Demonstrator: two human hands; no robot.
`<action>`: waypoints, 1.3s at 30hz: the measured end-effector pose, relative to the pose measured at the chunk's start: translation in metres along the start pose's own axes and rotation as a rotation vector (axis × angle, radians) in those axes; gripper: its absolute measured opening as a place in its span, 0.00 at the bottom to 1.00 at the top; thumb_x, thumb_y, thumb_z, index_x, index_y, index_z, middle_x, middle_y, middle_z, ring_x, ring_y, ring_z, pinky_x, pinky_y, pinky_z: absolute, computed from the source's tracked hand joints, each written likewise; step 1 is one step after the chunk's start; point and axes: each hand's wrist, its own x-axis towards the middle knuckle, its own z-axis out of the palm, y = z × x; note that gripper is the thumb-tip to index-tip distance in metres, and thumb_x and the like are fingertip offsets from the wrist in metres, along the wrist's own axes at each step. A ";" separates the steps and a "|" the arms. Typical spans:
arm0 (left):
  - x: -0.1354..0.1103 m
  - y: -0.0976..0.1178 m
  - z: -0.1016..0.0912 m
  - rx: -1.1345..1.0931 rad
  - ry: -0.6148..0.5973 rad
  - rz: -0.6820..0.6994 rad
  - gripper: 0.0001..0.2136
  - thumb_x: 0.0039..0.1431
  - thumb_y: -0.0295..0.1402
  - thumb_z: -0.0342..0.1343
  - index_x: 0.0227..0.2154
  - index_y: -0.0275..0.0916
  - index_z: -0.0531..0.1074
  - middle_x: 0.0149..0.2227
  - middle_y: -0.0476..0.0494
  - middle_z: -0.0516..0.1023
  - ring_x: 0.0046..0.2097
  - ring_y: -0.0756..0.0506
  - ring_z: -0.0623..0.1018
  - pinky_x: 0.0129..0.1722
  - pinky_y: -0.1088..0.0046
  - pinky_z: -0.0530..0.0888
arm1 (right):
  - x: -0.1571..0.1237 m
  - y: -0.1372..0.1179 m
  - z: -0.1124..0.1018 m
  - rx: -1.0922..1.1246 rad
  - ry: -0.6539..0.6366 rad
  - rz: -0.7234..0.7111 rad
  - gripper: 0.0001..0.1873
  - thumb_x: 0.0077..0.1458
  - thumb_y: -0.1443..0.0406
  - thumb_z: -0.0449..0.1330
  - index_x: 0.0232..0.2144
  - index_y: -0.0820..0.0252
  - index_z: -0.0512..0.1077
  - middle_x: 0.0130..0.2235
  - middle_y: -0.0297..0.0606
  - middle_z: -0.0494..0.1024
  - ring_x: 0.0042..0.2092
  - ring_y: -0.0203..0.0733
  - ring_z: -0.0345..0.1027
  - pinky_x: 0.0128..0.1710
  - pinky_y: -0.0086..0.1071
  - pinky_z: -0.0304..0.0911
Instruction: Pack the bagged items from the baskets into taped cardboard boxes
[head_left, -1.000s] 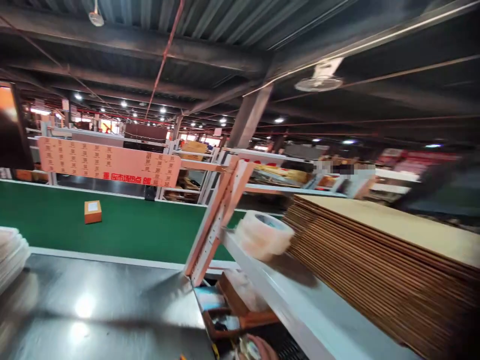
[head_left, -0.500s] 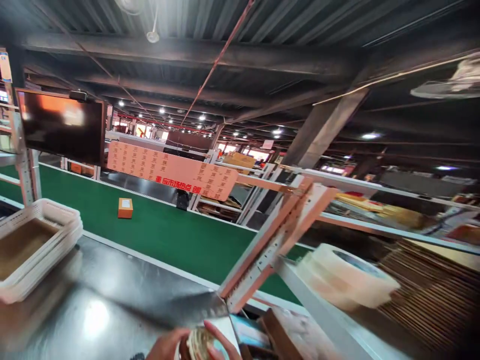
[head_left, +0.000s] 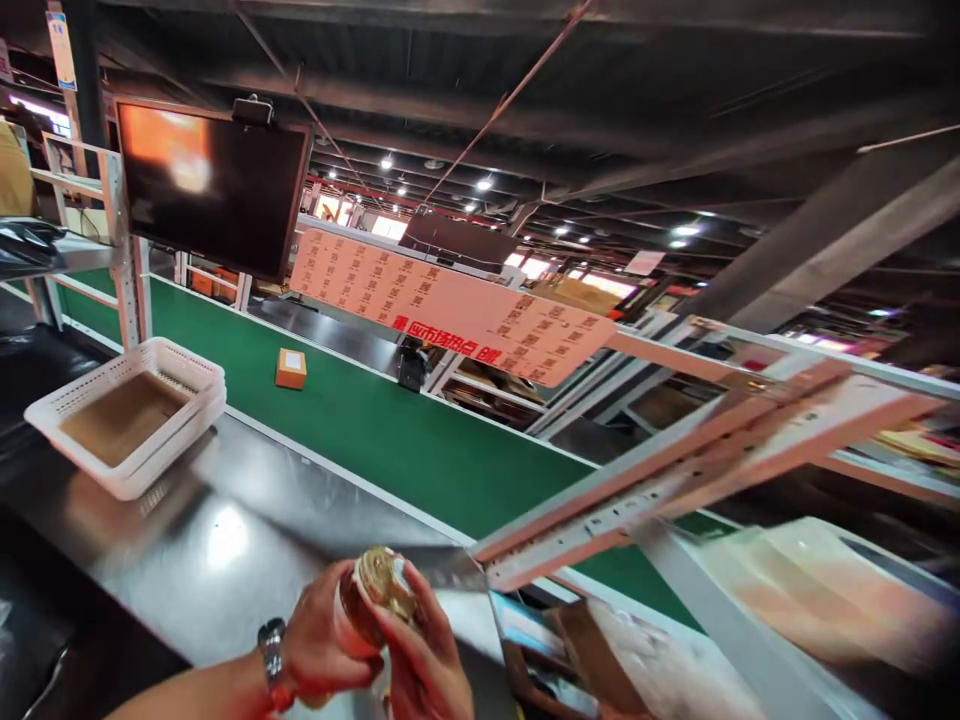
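Low in the head view, both hands are wrapped round a small jar-like item (head_left: pixel 384 582) with a shiny golden round top and a brown-and-white side. Its exact kind is unclear. My left hand (head_left: pixel 322 630), with a metal band on its wrist, grips it from the left. My right hand (head_left: pixel 427 650) closes on it from the right, thumb and fingers against the edge. The hands cover much of its side. Below them is the metal table (head_left: pixel 255 560).
White stacked baskets (head_left: pixel 127 480) with brown cardboard inside stand at left. Behind the table runs a green conveyor belt (head_left: pixel 375 440) bearing a small orange-brown box (head_left: pixel 290 369). A slanted metal post (head_left: pixel 600 500), blurred tape rolls (head_left: pixel 817 590) and a screen (head_left: pixel 214 190) surround the station.
The view has swung left and down, so the scene shifts rightward and more of both hands shows. The jar-like item stays held in both hands.
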 end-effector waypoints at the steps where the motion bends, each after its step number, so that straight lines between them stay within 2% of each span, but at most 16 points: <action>1: -0.001 0.001 -0.002 -0.012 -0.006 -0.001 0.42 0.36 0.27 0.71 0.61 0.52 0.73 0.57 0.44 0.85 0.55 0.28 0.84 0.59 0.49 0.81 | -0.001 0.000 0.002 -0.013 0.013 -0.012 0.17 0.68 0.66 0.64 0.54 0.41 0.84 0.71 0.37 0.73 0.65 0.58 0.76 0.60 0.46 0.80; 4: -0.003 0.006 -0.009 -0.070 -0.028 0.010 0.41 0.40 0.27 0.70 0.63 0.46 0.70 0.59 0.39 0.83 0.58 0.29 0.83 0.62 0.46 0.79 | 0.000 -0.004 0.007 0.059 0.065 0.153 0.25 0.69 0.66 0.64 0.65 0.41 0.75 0.70 0.40 0.75 0.67 0.54 0.74 0.64 0.47 0.77; 6: -0.002 0.008 -0.012 -0.083 -0.050 0.010 0.40 0.42 0.27 0.70 0.63 0.45 0.68 0.60 0.38 0.82 0.59 0.29 0.82 0.63 0.46 0.78 | 0.002 -0.008 0.010 0.148 0.105 0.281 0.29 0.69 0.64 0.65 0.69 0.42 0.69 0.68 0.42 0.77 0.67 0.52 0.74 0.65 0.47 0.76; 12: 0.001 0.005 -0.009 -0.048 -0.088 -0.008 0.40 0.44 0.27 0.71 0.63 0.43 0.67 0.59 0.39 0.82 0.57 0.33 0.83 0.61 0.50 0.79 | 0.010 -0.016 0.014 0.274 0.237 0.470 0.30 0.66 0.60 0.69 0.67 0.46 0.69 0.67 0.46 0.77 0.65 0.51 0.75 0.65 0.48 0.75; 16: 0.004 0.004 -0.006 -0.084 -0.093 -0.015 0.39 0.45 0.28 0.71 0.63 0.44 0.67 0.57 0.40 0.83 0.56 0.34 0.84 0.58 0.51 0.80 | 0.015 -0.012 0.007 0.332 0.162 0.476 0.38 0.60 0.54 0.74 0.68 0.45 0.67 0.69 0.47 0.73 0.68 0.55 0.71 0.65 0.49 0.74; 19: 0.006 0.005 -0.005 -0.082 -0.112 -0.006 0.39 0.45 0.29 0.71 0.63 0.43 0.67 0.57 0.39 0.83 0.56 0.34 0.84 0.59 0.51 0.80 | 0.018 -0.008 -0.002 0.280 0.077 0.434 0.41 0.59 0.51 0.74 0.70 0.44 0.66 0.70 0.48 0.70 0.71 0.57 0.67 0.66 0.50 0.72; 21: 0.006 0.003 -0.004 -0.078 -0.120 0.010 0.39 0.45 0.30 0.71 0.63 0.43 0.67 0.57 0.39 0.83 0.55 0.35 0.84 0.59 0.52 0.81 | 0.021 -0.007 -0.009 0.182 0.029 0.364 0.37 0.59 0.49 0.73 0.67 0.44 0.69 0.71 0.47 0.68 0.73 0.58 0.63 0.67 0.51 0.70; 24: 0.006 -0.001 -0.002 -0.053 -0.116 0.076 0.39 0.47 0.31 0.70 0.64 0.44 0.66 0.57 0.38 0.83 0.55 0.35 0.85 0.58 0.55 0.82 | 0.027 -0.013 -0.020 -0.012 -0.119 0.300 0.28 0.62 0.47 0.69 0.61 0.45 0.76 0.73 0.46 0.65 0.74 0.60 0.60 0.71 0.54 0.64; 26: 0.007 -0.002 -0.001 -0.026 -0.103 0.128 0.39 0.50 0.32 0.70 0.65 0.46 0.65 0.58 0.39 0.82 0.56 0.35 0.85 0.58 0.56 0.82 | 0.031 -0.019 -0.026 -0.086 -0.212 0.299 0.29 0.64 0.46 0.67 0.62 0.45 0.75 0.76 0.46 0.61 0.75 0.60 0.58 0.73 0.56 0.60; 28: 0.007 -0.003 0.000 0.010 -0.088 0.173 0.38 0.51 0.33 0.70 0.66 0.46 0.64 0.59 0.39 0.82 0.56 0.35 0.85 0.58 0.56 0.83 | 0.033 -0.024 -0.029 -0.095 -0.252 0.302 0.32 0.65 0.47 0.66 0.66 0.46 0.72 0.78 0.47 0.57 0.77 0.62 0.54 0.75 0.58 0.56; 31: 0.008 -0.003 0.000 0.047 -0.077 0.205 0.37 0.52 0.33 0.69 0.65 0.46 0.64 0.59 0.39 0.83 0.56 0.34 0.85 0.57 0.55 0.83 | 0.033 -0.026 -0.026 -0.030 -0.234 0.352 0.32 0.64 0.47 0.67 0.65 0.47 0.74 0.78 0.47 0.57 0.78 0.62 0.50 0.75 0.58 0.54; 36: 0.005 -0.011 0.001 0.099 -0.080 0.232 0.40 0.51 0.33 0.71 0.67 0.48 0.64 0.60 0.38 0.82 0.57 0.32 0.85 0.58 0.52 0.83 | 0.027 -0.026 -0.013 0.262 -0.076 0.491 0.33 0.54 0.43 0.74 0.58 0.48 0.79 0.76 0.49 0.61 0.73 0.60 0.64 0.66 0.49 0.70; 39: 0.003 -0.016 0.001 0.154 -0.063 0.268 0.41 0.51 0.34 0.71 0.68 0.47 0.63 0.60 0.37 0.81 0.58 0.31 0.84 0.59 0.50 0.82 | 0.024 -0.031 -0.011 0.320 -0.016 0.508 0.32 0.54 0.46 0.76 0.58 0.48 0.79 0.76 0.50 0.62 0.74 0.59 0.62 0.66 0.49 0.70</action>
